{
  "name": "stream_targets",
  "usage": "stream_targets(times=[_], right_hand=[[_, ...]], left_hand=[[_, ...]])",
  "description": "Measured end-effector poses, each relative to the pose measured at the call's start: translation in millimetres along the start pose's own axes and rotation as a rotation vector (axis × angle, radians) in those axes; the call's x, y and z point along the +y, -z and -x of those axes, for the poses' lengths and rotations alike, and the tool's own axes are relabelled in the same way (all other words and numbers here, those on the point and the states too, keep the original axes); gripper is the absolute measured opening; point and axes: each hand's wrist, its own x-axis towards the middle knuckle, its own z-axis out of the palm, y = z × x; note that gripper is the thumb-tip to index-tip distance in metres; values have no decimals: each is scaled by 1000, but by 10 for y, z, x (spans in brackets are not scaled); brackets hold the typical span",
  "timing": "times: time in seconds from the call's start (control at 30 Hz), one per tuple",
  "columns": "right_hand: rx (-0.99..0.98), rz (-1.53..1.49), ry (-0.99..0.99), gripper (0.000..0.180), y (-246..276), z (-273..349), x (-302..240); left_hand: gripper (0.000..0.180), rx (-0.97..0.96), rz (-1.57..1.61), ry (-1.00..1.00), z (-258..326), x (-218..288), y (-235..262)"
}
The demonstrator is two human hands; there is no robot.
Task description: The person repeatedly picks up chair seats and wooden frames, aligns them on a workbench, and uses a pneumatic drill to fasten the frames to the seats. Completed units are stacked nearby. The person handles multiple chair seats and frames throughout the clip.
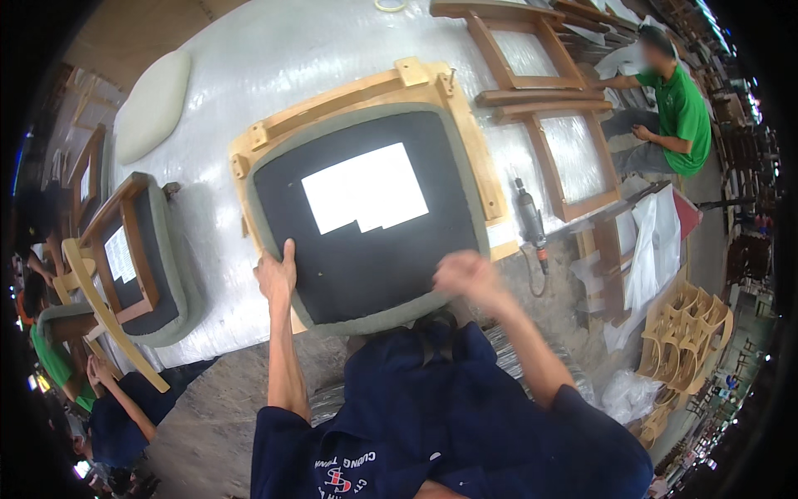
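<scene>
An upholstered seat cushion (pixel 357 274) lies with its black underside up and its grey-green edge showing all round. A white sheet of paper with a stepped lower edge (pixel 366 187) is on that underside. Beneath the cushion is a light wooden frame (pixel 470 137) with small blocks at its corners. My left hand (pixel 277 270) grips the cushion's near left edge, thumb on top and fingers partly hidden. My right hand (pixel 467 274) is beside the near right edge, its fingers curled and smeared by motion; whether it touches the cushion or holds anything is unclear.
Plastic film covers the table (pixel 229 91). A power driver (pixel 529 216) lies to the right, near brown wooden frames (pixel 573 158). An assembled chair (pixel 150 266) and a pale cushion (pixel 154 108) are at left. A person in green (pixel 677 112) sits at far right; other people are at left.
</scene>
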Motion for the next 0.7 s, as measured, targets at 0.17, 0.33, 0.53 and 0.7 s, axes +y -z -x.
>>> stream_targets(times=[0.17, 0.33, 0.53, 0.7], right_hand=[[1246, 845, 33, 64, 2484, -525, -66], [1287, -274, -217, 82, 3841, -764, 194], [1114, -136, -218, 35, 4206, -619, 30], [1001, -341, -36, 13, 3957, -42, -491]], left_hand=[[83, 140, -399, -1, 353, 105, 87], [77, 159, -185, 53, 562, 305, 4], [53, 222, 288, -107, 1382, 957, -156], [47, -755, 1036, -33, 1698, 2062, -492]])
